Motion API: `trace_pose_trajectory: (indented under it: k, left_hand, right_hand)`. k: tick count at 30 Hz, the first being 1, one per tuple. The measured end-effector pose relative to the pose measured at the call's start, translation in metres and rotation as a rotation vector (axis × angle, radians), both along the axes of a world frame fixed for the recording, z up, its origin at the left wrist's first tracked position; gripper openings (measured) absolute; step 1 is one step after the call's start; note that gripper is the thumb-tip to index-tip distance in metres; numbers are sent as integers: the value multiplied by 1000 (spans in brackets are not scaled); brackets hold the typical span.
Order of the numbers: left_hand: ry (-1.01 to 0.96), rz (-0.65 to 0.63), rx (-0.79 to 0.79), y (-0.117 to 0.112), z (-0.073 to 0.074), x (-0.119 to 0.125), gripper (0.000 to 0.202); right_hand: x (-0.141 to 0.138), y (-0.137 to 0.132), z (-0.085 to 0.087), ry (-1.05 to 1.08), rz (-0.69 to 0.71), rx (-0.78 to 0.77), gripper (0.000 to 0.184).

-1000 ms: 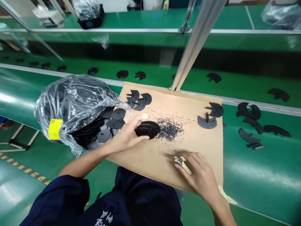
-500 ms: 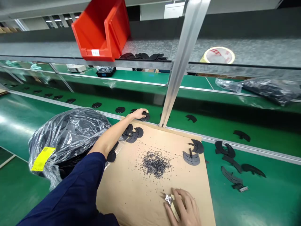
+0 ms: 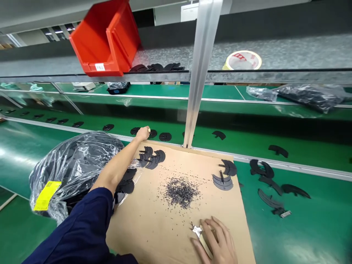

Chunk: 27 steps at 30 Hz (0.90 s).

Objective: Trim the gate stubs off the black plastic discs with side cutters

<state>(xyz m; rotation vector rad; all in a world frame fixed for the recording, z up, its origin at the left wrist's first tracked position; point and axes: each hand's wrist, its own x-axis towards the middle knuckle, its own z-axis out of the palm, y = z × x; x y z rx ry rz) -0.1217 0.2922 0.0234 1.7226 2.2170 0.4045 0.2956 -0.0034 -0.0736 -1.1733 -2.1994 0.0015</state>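
Note:
My left hand (image 3: 143,134) reaches to the green belt, beside a dark curved plastic part (image 3: 152,134). Its fingers are mostly hidden, so I cannot tell whether they grip anything. Just to its right, another rounded black part (image 3: 165,136) lies on the belt. At the lower right, my right hand (image 3: 217,242) is closed around a small pair of nippers (image 3: 197,230) with pale yellow handles and a metal head. Their tip points left over the brown cardboard sheet (image 3: 148,223). A pile of tiny black clippings (image 3: 181,192) is scattered in the middle of this sheet.
Black curved parts sit on the sheet at left (image 3: 155,159) and right (image 3: 222,181). More parts (image 3: 271,200) are on the green table. A plastic bag (image 3: 79,157) bulges at left. An upright metal post (image 3: 199,73), red bin (image 3: 107,40) and tape roll (image 3: 243,60) stand beyond.
My left hand has let go of the rounded black part on the belt and moved left. My right hand stays nearly in place with the nippers. The view has shifted slightly.

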Motion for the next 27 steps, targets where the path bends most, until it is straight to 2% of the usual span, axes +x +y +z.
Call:
trace_pose_trajectory:
  k: [3,5,8,10,12,13,16,19,22,25,27]
  left_hand:
    - [-87,-133,55,-25,14,7,11]
    - [-166,-253,57,-54,21,17,11]
    - [-317,-482,19,-121,25,44,11]
    - [-456,-757,49,-172,23,66,9]
    - [-463,-884,66,-218,19,82,6]
    - [-432,-908,62,-237,17,85,6]
    - [-320,-879,50,-270,6,67,11]
    - [-9,-671,84,-272,-8,24,18]
    - [315,-447,47,-263,-21,-10,15]
    - [336,-421,29,-258,-27,-19,20]
    - [284,-421,91,-259,-24,-16,23]
  right_hand:
    - [-7,3,13,45,10,2,41]
    - [-20,6,28,98,23,-5,45]
    - [-54,11,48,164,69,-56,60]
    - [-79,12,55,190,119,-104,69]
    - [-97,11,57,210,204,-164,67]
    - [-103,10,56,225,252,-201,61]
    - [-108,5,53,321,338,-350,38]
    - [-101,4,54,487,266,-531,20]
    - [-96,8,56,677,136,-747,25]
    - [-98,12,58,872,40,-979,38]
    - [-100,12,60,972,-4,-1110,47]
